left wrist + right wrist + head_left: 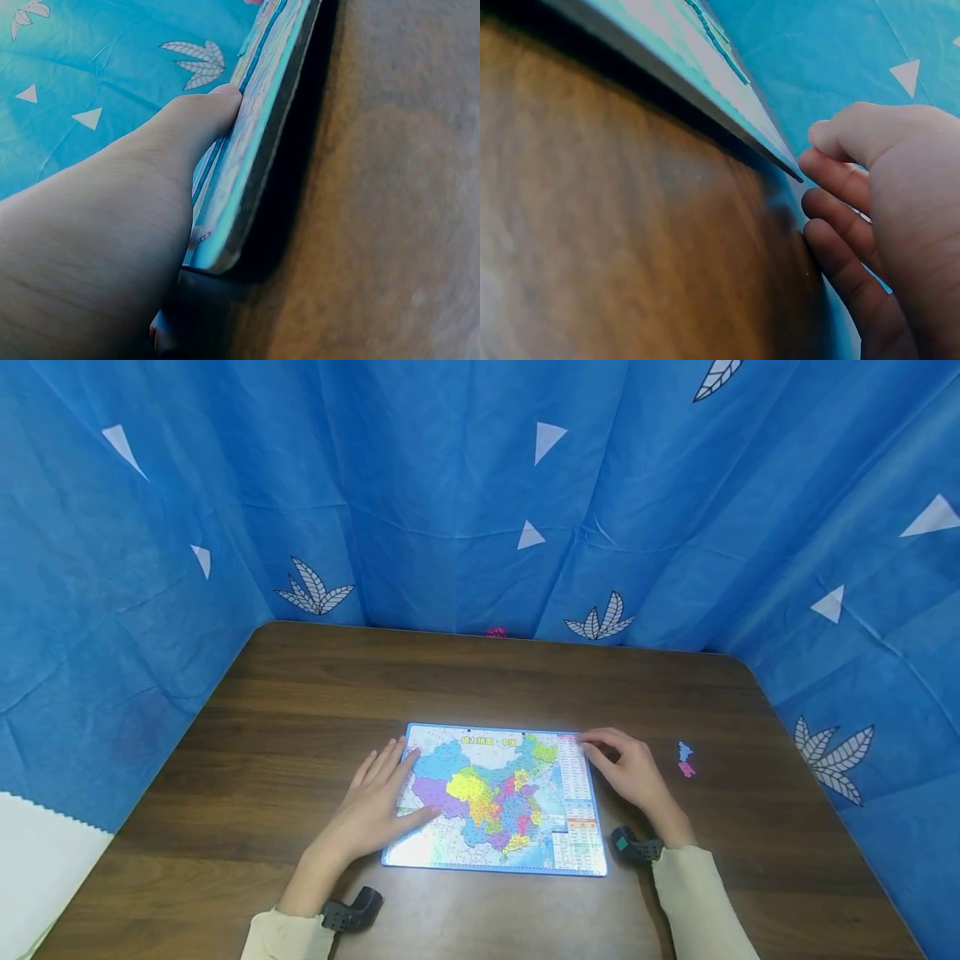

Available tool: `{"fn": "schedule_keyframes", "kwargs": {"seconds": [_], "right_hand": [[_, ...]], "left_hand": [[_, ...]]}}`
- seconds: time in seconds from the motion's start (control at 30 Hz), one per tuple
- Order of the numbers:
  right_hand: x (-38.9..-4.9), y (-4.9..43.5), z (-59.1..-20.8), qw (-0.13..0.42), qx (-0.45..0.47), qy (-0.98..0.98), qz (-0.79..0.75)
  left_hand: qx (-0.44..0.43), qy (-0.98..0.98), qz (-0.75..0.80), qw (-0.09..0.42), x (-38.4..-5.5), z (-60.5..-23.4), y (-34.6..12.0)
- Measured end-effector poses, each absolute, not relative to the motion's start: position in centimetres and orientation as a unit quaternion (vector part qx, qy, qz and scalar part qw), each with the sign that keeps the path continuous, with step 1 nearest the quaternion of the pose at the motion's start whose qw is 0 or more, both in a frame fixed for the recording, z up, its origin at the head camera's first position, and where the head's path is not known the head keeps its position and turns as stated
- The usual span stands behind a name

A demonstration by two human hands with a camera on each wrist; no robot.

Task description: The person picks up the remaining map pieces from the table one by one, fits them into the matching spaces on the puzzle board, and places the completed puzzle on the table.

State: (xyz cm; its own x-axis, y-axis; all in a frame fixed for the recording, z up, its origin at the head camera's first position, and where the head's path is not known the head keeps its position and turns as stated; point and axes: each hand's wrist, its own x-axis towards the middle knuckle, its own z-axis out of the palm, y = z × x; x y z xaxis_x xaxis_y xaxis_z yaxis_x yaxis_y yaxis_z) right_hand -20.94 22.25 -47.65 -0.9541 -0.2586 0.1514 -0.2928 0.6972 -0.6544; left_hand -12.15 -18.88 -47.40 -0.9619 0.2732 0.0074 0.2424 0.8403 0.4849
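Observation:
A blue-rimmed map puzzle board (480, 847) lies on the wooden table, printed with a map of China in coloured regions. My left hand (377, 802) rests over its left edge, fingers spread and the thumb reaching onto the purple region. In the left wrist view the thumb (199, 116) lies against the board's face near the edge. At the top right corner, my right hand (630, 768) is loosely bent with its fingertips right at the rim. From the right wrist, the index finger (836, 176) shows beside the corner, the thumb just above it; no held piece shows.
To the right of the right hand lie two small puzzle pieces, one blue (684, 751) and one pink (687, 768). A blue curtain (465, 485) hangs behind and at both sides of the table (315, 685). Each wrist wears a black camera band.

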Motion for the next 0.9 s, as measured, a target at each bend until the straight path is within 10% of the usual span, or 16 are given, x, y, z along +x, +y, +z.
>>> {"fn": "schedule_keyframes", "kwargs": {"seconds": [0.9], "right_hand": [[-20.98, 22.71, -47.6, 0.041, 0.11, -0.906, 0.406]], "left_hand": [[0.135, 0.96, 0.244, 0.032, -12.24, -47.31, -18.85]]}}
